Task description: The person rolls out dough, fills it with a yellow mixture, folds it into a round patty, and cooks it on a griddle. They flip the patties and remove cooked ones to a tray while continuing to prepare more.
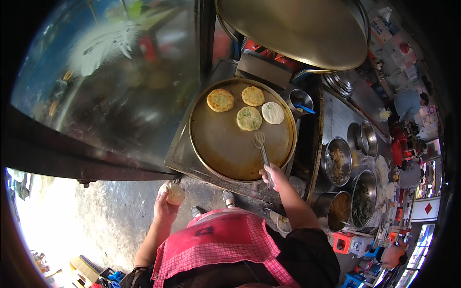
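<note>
My left hand [165,209] holds a pale round ball of dough [175,193] off the left front of the stove, above the floor. In my right hand [275,176] are metal food tongs [264,154]; their fork-like tip is over the right side of a large round griddle pan [223,153]. Several round flatbreads lie in the pan's far half. A browned one [220,100] is at the left, with a lighter browned one [253,96] at the back. Just beyond the tongs sit a green-flecked flatbread [249,118] and a white, pale one [273,113].
A big metal lid [306,32] stands raised behind the pan. To the right, a metal cup [300,99] holds a blue-handled utensil. Steel bowls of filling [338,162] and a pot [335,212] line the side counter. Glass [126,90] borders the left. A person [407,104] is far right.
</note>
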